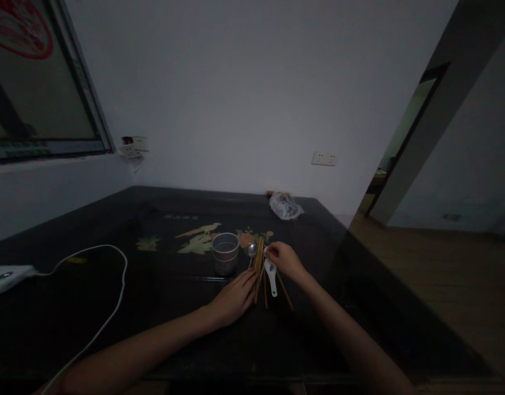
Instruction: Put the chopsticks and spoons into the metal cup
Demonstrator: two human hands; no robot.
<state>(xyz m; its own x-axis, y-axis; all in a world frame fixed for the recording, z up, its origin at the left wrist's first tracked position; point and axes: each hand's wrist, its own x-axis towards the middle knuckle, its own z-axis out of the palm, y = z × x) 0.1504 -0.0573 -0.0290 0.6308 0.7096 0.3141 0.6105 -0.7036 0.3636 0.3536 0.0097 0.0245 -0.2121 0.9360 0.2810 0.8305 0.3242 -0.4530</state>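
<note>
A small bundle of wooden chopsticks (258,258) lies on the dark table in front of me. My left hand (235,299) rests flat beside it, fingers stretched out and their tips touching the sticks. My right hand (286,260) is pinched closed at the bowl end of a white soup spoon (271,277) with a blue mark, and its fingers partly cover that end. More loose chopsticks (285,292) stick out below the spoon. Left of the bundle lies a metal spoon (251,250), its handle partly hidden. A perforated utensil holder (225,255) stands upright just beyond my left hand.
A crumpled clear plastic bag (285,207) lies at the table's back edge by the wall. On the left, a white device (9,278) trails a white cable (123,274) across the dark table (166,356). The table's right edge borders a wooden floor (425,263).
</note>
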